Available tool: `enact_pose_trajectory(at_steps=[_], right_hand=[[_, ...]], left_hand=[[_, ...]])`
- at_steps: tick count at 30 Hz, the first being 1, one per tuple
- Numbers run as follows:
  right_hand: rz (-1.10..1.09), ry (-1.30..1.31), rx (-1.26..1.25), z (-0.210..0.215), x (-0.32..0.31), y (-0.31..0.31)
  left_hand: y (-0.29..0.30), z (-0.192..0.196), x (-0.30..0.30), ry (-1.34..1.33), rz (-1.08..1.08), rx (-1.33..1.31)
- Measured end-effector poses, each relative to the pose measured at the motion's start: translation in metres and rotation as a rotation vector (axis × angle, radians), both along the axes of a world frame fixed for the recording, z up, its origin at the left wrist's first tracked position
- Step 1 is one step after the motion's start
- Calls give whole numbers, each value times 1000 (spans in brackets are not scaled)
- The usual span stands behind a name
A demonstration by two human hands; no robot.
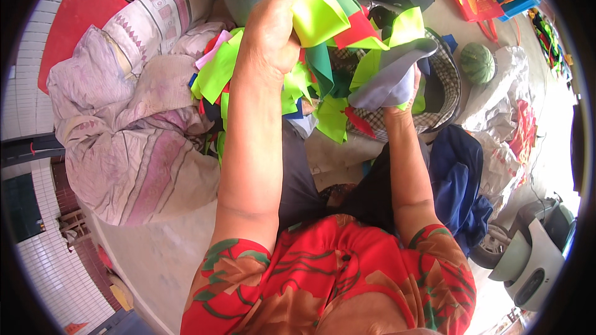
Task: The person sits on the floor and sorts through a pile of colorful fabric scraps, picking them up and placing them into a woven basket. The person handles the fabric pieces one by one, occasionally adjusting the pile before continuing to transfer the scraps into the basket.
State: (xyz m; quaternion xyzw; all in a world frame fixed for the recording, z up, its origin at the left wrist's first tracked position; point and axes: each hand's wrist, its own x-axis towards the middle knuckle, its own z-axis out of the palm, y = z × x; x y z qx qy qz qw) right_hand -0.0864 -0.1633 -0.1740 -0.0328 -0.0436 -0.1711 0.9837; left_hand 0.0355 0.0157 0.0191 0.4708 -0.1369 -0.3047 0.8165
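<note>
head: left grip (274, 32) around lime cloth (318, 12), right grip (410, 96) around grey cloth (390, 74), cluttered floor (138, 254)

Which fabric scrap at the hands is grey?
The grey scrap partly covering the right hand; scraps at the left hand are lime, green and red.

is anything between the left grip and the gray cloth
Yes. In this view, a dark green scrap and a lime scrap show between the left grip and the gray cloth in the right grip. Their depth is hard to tell.
</note>
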Motion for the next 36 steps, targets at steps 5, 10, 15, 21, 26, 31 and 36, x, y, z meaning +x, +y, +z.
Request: enact_pose_trajectory(at_steps=[5, 10, 15, 21, 26, 31, 36], right_hand=[[-16, 137, 6, 3, -1, 2], [-6, 223, 57, 10, -2, 7], [-37, 282, -134, 22, -3, 16], [-4, 332, -272, 45, -1, 40], [-80, 414, -420, 43, 2, 51], [-183, 459, -525, 41, -2, 62], [-289, 541, -977, 30, -6, 65]], left_hand=[[-2, -6, -3, 136, -24, -85], [-11, -3, -10, 61, 125, 109], [-10, -7, -15, -178, 99, 229], [-22, -27, -15, -601, -5, 621], [-35, -31, -33, -1049, -39, 893], [-48, -31, -50, -1045, -92, 948], [-48, -45, -63, -1234, -59, 1000]])
